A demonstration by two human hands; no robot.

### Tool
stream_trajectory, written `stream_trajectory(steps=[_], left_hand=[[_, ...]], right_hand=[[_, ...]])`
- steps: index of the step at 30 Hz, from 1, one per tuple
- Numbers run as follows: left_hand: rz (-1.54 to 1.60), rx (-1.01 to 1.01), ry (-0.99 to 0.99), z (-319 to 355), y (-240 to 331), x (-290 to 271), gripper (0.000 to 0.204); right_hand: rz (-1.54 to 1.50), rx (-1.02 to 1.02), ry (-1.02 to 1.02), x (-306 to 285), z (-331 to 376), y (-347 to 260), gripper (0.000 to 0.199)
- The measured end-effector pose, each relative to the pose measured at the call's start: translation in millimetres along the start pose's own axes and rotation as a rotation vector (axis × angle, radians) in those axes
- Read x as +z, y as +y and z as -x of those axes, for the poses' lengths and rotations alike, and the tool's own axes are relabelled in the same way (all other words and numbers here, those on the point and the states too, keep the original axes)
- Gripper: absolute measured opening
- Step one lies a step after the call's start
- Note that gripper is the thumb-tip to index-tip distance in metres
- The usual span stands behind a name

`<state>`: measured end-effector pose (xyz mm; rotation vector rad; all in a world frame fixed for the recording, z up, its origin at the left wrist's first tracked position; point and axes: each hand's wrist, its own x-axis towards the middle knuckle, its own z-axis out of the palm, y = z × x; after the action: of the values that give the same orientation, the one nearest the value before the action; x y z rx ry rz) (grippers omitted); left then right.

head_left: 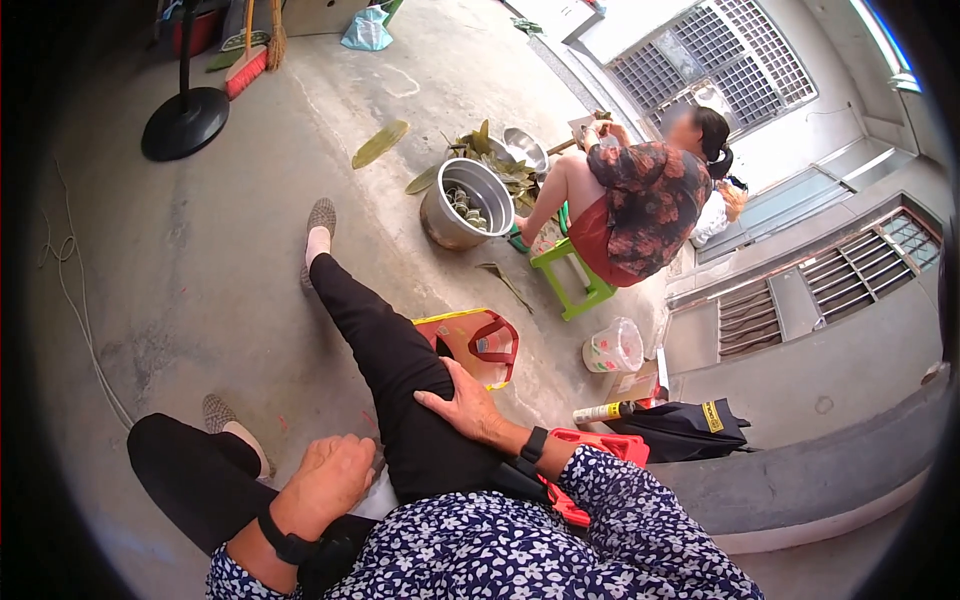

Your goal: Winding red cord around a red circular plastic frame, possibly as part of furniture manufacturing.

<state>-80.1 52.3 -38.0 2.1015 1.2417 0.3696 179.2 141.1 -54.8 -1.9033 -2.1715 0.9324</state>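
Note:
My right hand rests on my black-trousered right thigh, thumb and fingers apart, holding nothing. Between my thighs, my left hand is closed with its fingers curled; whatever they may hold is hidden. Just beside it, a bit of something white shows, too covered to name. Both wrists wear black bands. Beyond my right knee stands an open red and yellow bag. Under me on the right, part of a red plastic seat is visible.
A metal pot holds leaf-wrapped bundles, with long leaves and a metal bowl behind it. Another person sits on a green stool, hands raised. A bucket, black umbrella, round stand base and cable lie around.

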Motion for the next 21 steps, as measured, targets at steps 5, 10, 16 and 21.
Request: stream_trajectory(steps=[5,10,16,21], left_hand=[[0.008,-0.003,0.0,0.0,-0.2,-0.2,0.018],[0.006,0.01,0.014,-0.1,-0.9,1.1,0.017],[-0.003,0.013,0.02,0.5,-1.8,2.5,0.017],[0.004,0.004,0.021,0.7,-2.1,2.9,0.018]], right_hand=[[-0.017,0.005,-0.012,0.3,-0.9,-0.8,0.083],[-0.008,0.017,-0.021,0.0,-0.5,-1.7,0.083],[-0.012,0.005,-0.014,0.0,-0.3,-2.3,0.084],[0.031,0.014,0.016,1.1,0.0,-2.4,0.081]])
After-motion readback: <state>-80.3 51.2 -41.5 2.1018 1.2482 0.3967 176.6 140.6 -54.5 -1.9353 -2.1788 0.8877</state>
